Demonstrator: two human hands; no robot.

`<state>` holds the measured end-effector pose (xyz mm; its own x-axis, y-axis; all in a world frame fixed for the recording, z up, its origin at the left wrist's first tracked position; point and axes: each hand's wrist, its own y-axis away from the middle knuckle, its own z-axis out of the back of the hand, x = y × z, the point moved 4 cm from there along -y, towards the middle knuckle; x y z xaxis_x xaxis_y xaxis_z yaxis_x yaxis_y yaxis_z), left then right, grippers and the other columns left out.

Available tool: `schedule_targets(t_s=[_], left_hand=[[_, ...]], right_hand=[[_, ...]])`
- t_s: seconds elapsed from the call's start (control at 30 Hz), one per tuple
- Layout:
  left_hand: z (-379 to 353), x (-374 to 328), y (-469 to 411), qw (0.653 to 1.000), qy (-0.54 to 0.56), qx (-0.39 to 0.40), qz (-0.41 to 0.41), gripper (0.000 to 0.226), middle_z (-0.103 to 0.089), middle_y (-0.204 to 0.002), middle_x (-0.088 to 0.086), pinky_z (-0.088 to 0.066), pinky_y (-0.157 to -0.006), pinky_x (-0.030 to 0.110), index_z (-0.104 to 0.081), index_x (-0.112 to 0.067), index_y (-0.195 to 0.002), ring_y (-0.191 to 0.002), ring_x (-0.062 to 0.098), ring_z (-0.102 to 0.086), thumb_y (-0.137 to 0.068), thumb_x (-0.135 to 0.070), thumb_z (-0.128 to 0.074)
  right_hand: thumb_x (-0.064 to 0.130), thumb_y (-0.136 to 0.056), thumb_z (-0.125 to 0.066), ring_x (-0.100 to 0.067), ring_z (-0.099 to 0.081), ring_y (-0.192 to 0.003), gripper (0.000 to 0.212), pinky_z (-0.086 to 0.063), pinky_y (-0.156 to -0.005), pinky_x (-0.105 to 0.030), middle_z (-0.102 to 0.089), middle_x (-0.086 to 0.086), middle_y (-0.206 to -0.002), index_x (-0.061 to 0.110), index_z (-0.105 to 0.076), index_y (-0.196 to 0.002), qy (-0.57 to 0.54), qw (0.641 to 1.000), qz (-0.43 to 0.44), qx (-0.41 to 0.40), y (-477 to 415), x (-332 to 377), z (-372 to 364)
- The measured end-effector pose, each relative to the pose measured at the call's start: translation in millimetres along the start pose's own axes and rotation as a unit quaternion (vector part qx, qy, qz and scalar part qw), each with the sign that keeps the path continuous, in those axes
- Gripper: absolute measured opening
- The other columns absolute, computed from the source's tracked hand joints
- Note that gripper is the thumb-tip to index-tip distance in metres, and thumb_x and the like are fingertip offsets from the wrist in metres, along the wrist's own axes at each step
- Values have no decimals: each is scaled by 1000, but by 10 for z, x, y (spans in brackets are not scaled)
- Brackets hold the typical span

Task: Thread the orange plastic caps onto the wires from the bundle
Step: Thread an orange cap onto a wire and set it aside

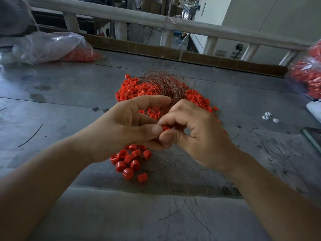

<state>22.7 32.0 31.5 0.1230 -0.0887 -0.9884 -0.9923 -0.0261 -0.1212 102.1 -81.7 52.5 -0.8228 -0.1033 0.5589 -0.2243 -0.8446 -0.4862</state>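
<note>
Item: left hand [125,126], raised above the counter [60,94] with the forearm coming in from the lower left; fingers curled, index finger reaching across toward the wires, thumb tip pressed against one orange cap [165,127]. Item: right hand [194,133], forearm coming in from the lower right, knuckles up; its grip is a tight pinch of thumb and forefinger on the same orange cap, so the two hands meet at it. Item: wire bundle [166,86], thin brownish strands fanning up and away from between the hands; which hand holds it cannot be told. Item: loose wires [182,197], fine strands spreading below the hands toward the near edge of the counter. Item: cap pile [137,89], many orange caps heaped on the counter beyond the hands, partly under the bundle. Item: near caps [130,162], a smaller scatter below the left hand. Item: clear bag [52,46], far left, with orange caps inside. Item: second bag [309,73], right edge, also filled with orange caps. Item: white pieces [269,117], a few small ones on the counter to the right, well apart from the hands.
</note>
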Motion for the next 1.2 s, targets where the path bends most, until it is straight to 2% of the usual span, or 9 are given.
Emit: schedule_targets(t_s=[0.1, 0.23, 0.47, 0.6, 0.7, 0.8, 0.93, 1.07, 1.2], left_hand=[[-57, -4, 6, 996, -81, -14, -40, 72, -72, -88, 8, -54, -66, 21, -45, -36, -126, -80, 18, -70, -62, -34, -79], [-98, 11, 3, 986, -142, -48, -75, 63, -71, -86, 7, -56, -70, 27, -44, -50, -122, -76, 20, -69, -66, -34, -69], [-173, -42, 54, 982, -148, -30, -115, 65, -69, -83, 8, -54, -69, 27, -39, -40, -130, -75, 22, -69, -73, -37, -70], [-150, -62, 40, 989, -101, -36, -102, 61, -67, -86, 14, -53, -68, 21, -44, -36, -127, -76, 19, -69, -73, -22, -66], [-130, -78, 30, 992, -88, -31, -86, 63, -67, -89, 19, -55, -68, 26, -49, -30, -126, -79, 26, -69, -68, -34, -75], [-82, -92, 13, 992, -83, -53, -84, 57, -70, -84, 12, -57, -65, 31, -56, -30, -119, -75, 26, -69, -66, -42, -74], [-29, -139, 17, 993, -43, -45, -96, 55, -70, -78, 9, -55, -62, 26, -60, -27, -116, -71, 23, -67, -65, -34, -77], [11, -153, 10, 993, -28, -50, -105, 52, -70, -79, 9, -53, -61, 24, -59, -22, -116, -69, 19, -66, -66, -13, -67], [37, -161, 12, 991, -28, -63, -111, 50, -70, -78, 6, -52, -59, 22, -57, -18, -114, -69, 14, -66, -65, -9, -61]], right_hand=[[19, -80, -61, 4, -46, -73, 17, -39, -68, -8, -46, 10, -81, 5, -66, -87, 51, 999, -3, -18, -2, -1, -9], [14, -81, -61, 7, -44, -74, 13, -37, -68, -6, -42, 14, -83, 3, -66, -85, 80, 996, 2, -25, 8, 26, -12], [5, -78, -62, -4, -46, -70, 3, -39, -63, -14, -45, 8, -82, 3, -63, -78, 97, 993, 29, -58, 40, 137, -5], [8, -78, -63, 2, -45, -72, 6, -40, -66, -10, -46, 9, -84, 3, -65, -81, 86, 994, 17, -63, 23, 93, -1], [15, -77, -67, 5, -44, -71, 11, -39, -65, -9, -49, 6, -80, 4, -67, -81, 73, 994, 27, -73, 21, 99, 0], [21, -71, -73, 0, -48, -76, 28, -42, -70, -10, -52, 5, -86, 6, -67, -95, 66, 993, 42, -85, 25, 115, 18], [32, -68, -72, -3, -53, -104, 57, -42, -90, -14, -56, 9, -106, 13, -54, -119, 13, 999, -6, -41, 10, 49, 38], [26, -75, -66, -3, -59, -87, 41, -48, -76, -14, -59, 15, -94, 13, -58, -113, -22, 1000, -12, -17, -3, 43, 23], [20, -79, -62, 1, -58, -83, 26, -44, -72, -9, -59, 15, -87, 8, -66, -102, -8, 1000, -19, -16, -20, 17, 56]])
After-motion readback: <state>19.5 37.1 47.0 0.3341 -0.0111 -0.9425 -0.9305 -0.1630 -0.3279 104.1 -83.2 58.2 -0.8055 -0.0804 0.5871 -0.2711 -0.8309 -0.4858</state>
